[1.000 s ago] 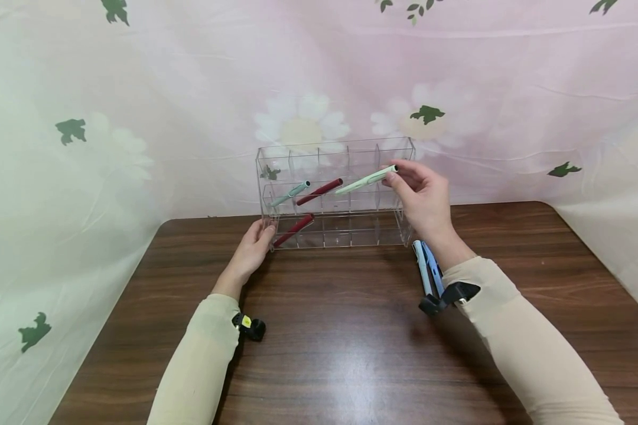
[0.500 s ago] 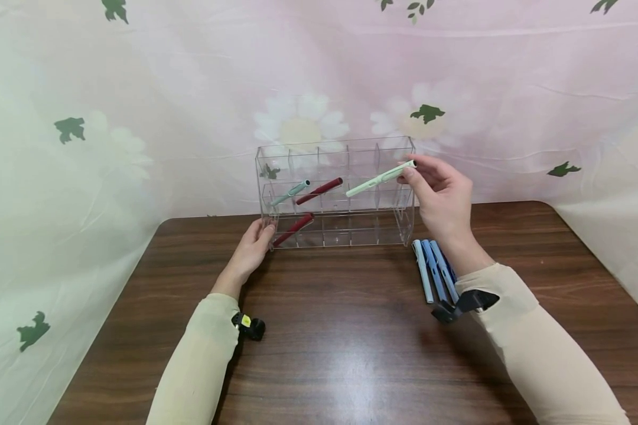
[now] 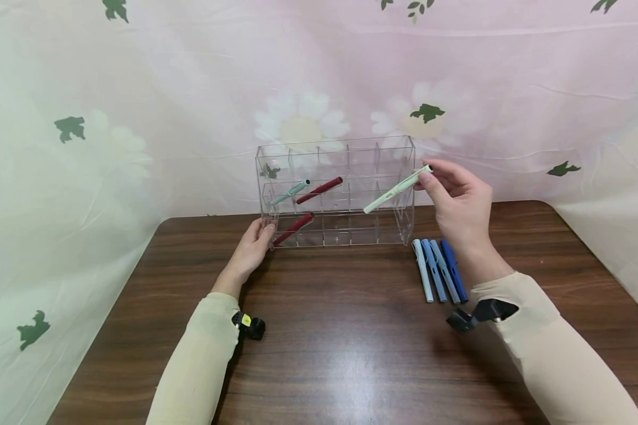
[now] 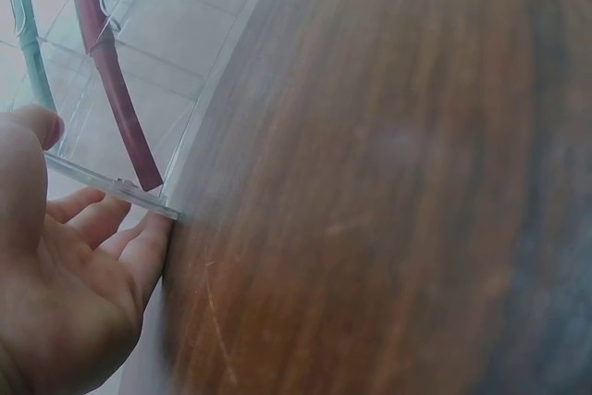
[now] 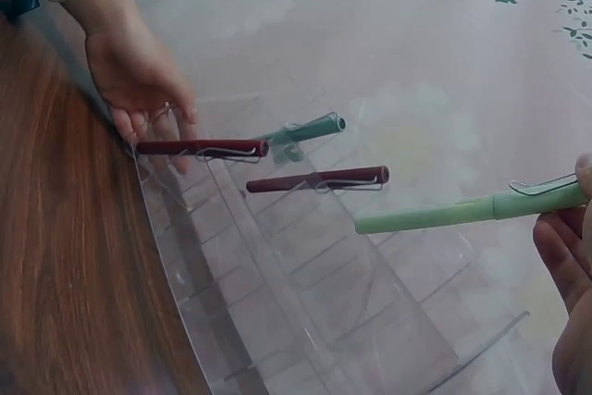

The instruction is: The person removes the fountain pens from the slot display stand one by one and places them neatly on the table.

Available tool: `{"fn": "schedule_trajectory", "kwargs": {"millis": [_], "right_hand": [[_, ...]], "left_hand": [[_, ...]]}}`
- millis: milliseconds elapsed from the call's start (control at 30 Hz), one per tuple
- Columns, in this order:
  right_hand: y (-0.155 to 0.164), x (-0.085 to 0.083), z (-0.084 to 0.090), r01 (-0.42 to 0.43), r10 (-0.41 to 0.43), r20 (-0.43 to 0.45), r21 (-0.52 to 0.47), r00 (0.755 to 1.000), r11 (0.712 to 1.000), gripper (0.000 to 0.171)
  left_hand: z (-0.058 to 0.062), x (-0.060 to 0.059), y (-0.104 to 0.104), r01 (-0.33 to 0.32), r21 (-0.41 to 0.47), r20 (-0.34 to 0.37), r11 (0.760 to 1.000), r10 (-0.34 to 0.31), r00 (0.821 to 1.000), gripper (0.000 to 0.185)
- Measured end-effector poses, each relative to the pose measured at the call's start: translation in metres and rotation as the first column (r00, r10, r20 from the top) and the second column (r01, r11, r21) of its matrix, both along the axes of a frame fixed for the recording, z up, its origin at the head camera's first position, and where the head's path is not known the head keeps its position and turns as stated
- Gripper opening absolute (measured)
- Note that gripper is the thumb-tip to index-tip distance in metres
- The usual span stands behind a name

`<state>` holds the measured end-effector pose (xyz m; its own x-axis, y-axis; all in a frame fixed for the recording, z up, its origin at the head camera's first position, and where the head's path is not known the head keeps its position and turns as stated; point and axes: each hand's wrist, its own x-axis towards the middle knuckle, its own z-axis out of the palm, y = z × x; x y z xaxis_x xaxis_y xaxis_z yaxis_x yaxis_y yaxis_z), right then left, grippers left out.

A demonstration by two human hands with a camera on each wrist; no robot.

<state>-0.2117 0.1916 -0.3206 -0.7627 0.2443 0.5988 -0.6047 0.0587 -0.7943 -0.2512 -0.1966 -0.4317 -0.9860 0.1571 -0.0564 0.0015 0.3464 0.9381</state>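
Right hand (image 3: pixel 459 203) and pale green pen (image 3: pixel 397 190) have shifted to the right since the previous head view, the pen's free end now lower. With this shift, the sleeve uncovers all four blue pens (image 3: pixel 434 271), which lie side by side on the wooden table (image 3: pixel 319 348) near the right end of the clear rack (image 3: pixel 364 238).

Right hand: thumb and fingers pinch the pale green pen at its clip end. The pen is tilted, free end down and to the left, in line with the right part of the rack in the head view; contact with the rack cannot be determined.

Left hand (image 3: pixel 251 248): thumb and fingers are partly closed and grip the lower left end of the rack.

Rack contents: one teal pen (image 3: pixel 290 192) and one red pen (image 3: pixel 319 190) lean side by side in the middle tier; a second red pen (image 3: pixel 294 229) leans in the bottom tier, at the left end.
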Motion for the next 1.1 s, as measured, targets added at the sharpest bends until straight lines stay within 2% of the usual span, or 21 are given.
{"fn": "schedule_trajectory", "kwargs": {"millis": [233, 400, 667, 1100], "right_hand": [[0.011, 0.004, -0.006, 0.009, -0.008, 0.029, -0.031, 1.000, 0.999, 0.021], [0.018, 0.005, -0.013, 0.007, -0.002, 0.050, -0.090, 0.999, 0.996, 0.022], [0.029, 0.008, -0.024, 0.035, -0.031, 0.085, -0.049, 0.996, 0.998, 0.023], [0.045, 0.008, -0.040, 0.092, -0.079, 0.140, -0.090, 0.987, 0.992, 0.019]], "left_hand": [[-0.001, -0.001, -0.001, 0.002, 0.000, 0.001, 1.000, -0.002, 1.000, 0.061], [-0.001, -0.001, -0.001, 0.005, 0.000, -0.003, 1.000, -0.005, 1.000, 0.061], [-0.001, -0.001, -0.001, 0.006, 0.000, -0.009, 1.000, -0.006, 1.000, 0.060], [-0.001, 0.000, 0.000, 0.005, 0.008, -0.013, 1.000, -0.005, 1.000, 0.059]]}}
